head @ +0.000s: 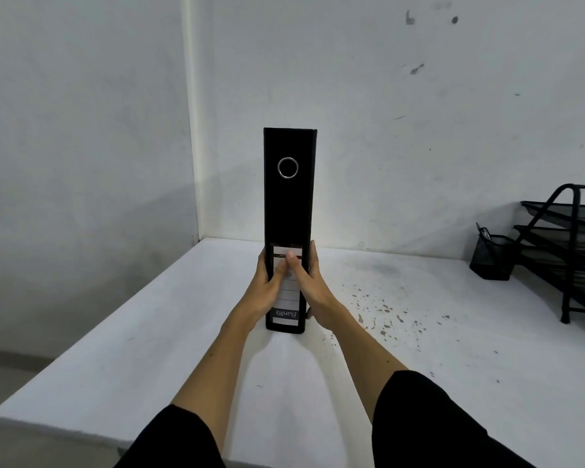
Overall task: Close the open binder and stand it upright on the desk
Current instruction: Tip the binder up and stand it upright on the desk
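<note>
White desk [183, 332] carries the closed binder [289, 204] upright at centre, tray [568, 238] at 3 o'clock; left hand [267, 285] and right hand [313, 285] clamp its spine base, release remaining.

Plain office, white desk [149, 349], letter trays [561, 231], pen cup [492, 258]

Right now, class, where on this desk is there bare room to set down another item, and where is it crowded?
Bare desk lies left of the binder, out to the left edge. The near middle is taken by the forearms. Crowded: the far right, with the pen holder and stacked tray rack.
</note>
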